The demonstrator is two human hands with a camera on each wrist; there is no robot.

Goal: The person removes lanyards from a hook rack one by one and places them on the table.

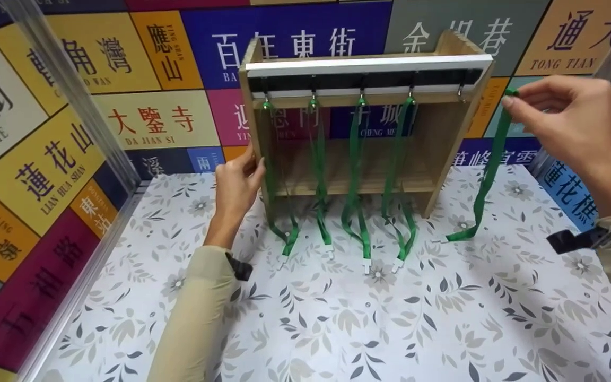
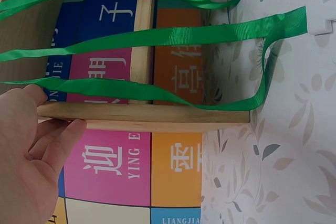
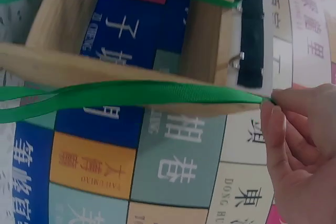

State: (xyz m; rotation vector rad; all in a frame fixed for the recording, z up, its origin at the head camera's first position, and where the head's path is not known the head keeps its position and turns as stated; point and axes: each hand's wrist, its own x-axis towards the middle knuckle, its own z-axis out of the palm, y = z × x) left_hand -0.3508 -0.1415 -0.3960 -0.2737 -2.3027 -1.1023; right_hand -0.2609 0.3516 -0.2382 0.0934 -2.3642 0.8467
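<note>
A wooden rack [image 1: 448,127] stands on the table with a row of metal hooks under its black-and-white front strip [image 1: 364,79]. Green lanyards [image 1: 355,154] with white clips hang from all its hooks but the rightmost hook [image 1: 461,94]. My left hand [image 1: 237,183] grips the rack's left side panel [image 2: 157,115] between thumb and fingers. To the right of the rack, my right hand [image 1: 576,116] pinches the top of another green lanyard [image 1: 491,170]. That lanyard's white clip [image 1: 439,240] hangs low near the tabletop.
A floral-patterned cloth [image 1: 337,329] covers the table. Behind the rack and along both sides rise walls of coloured panels with Chinese place names [image 1: 159,119]. The lower ends of the hung lanyards trail in front of the rack.
</note>
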